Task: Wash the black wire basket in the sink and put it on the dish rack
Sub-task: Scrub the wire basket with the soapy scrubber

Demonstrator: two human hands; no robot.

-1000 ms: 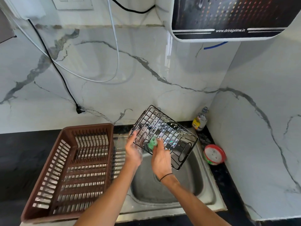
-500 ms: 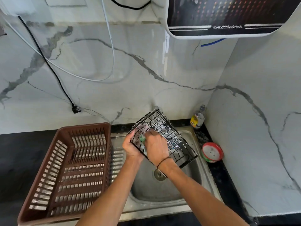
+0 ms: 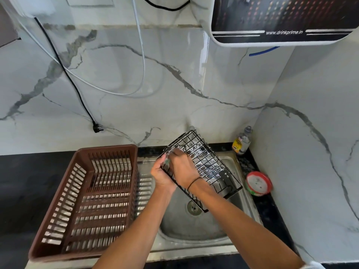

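The black wire basket [image 3: 207,164] hangs tilted over the steel sink [image 3: 194,228], its mesh filmed with soap suds. My left hand [image 3: 160,176] grips the basket's left edge. My right hand [image 3: 181,168] lies across the mesh and holds a green scrub sponge [image 3: 167,161], of which only a sliver shows between the two hands. The brown slatted dish rack [image 3: 83,200] stands on the drainboard left of the sink, with nothing in it.
A round red-rimmed soap tub [image 3: 258,183] and a small clear bottle [image 3: 241,141] sit on the black counter right of the sink. A black plug [image 3: 96,128] dangles against the marble wall. A water purifier [image 3: 281,18] hangs overhead at the right.
My right hand slid the sponge up and left across the mesh toward my left hand. The basket tipped flatter and now hides most of the sponge.
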